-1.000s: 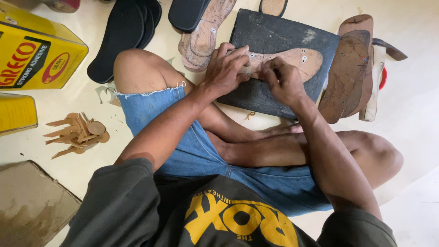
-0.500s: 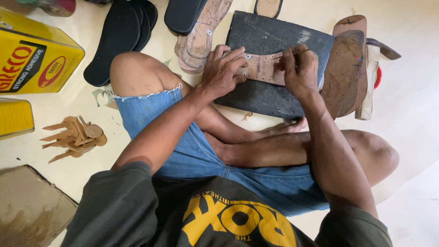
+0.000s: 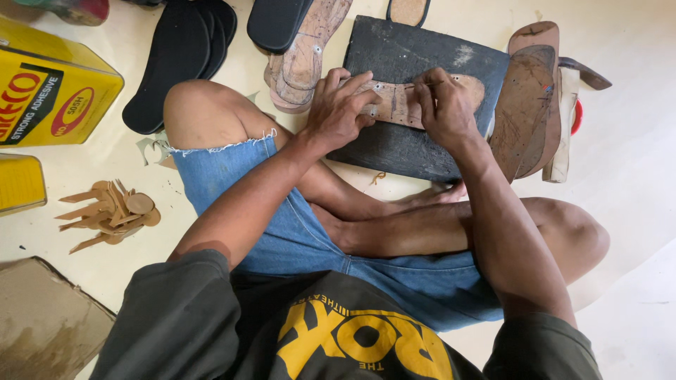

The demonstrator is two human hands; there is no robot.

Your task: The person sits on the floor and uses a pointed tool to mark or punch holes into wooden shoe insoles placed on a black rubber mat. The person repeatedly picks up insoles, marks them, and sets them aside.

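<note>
I sit cross-legged on the floor with a dark grey rubber sheet [image 3: 408, 141] in front of my knees. A tan sandal sole [image 3: 398, 102] lies flat on it. My left hand [image 3: 338, 109] presses down on the sole's near end with spread fingers. My right hand [image 3: 443, 105] pinches a thin tool, its tip touching the middle of the sole. What kind of tool it is I cannot make out.
Brown soles [image 3: 524, 98] are stacked right of the sheet, with tan soles [image 3: 303, 56] and black soles [image 3: 183, 56] to its left. A yellow glue tin [image 3: 53, 91] stands far left. Small brown leather cut-outs [image 3: 113, 211] and a cardboard piece [image 3: 39, 324] lie lower left.
My right hand has slid along the sole from its right part towards the middle. My left hand stays pressed on the sole's other end.
</note>
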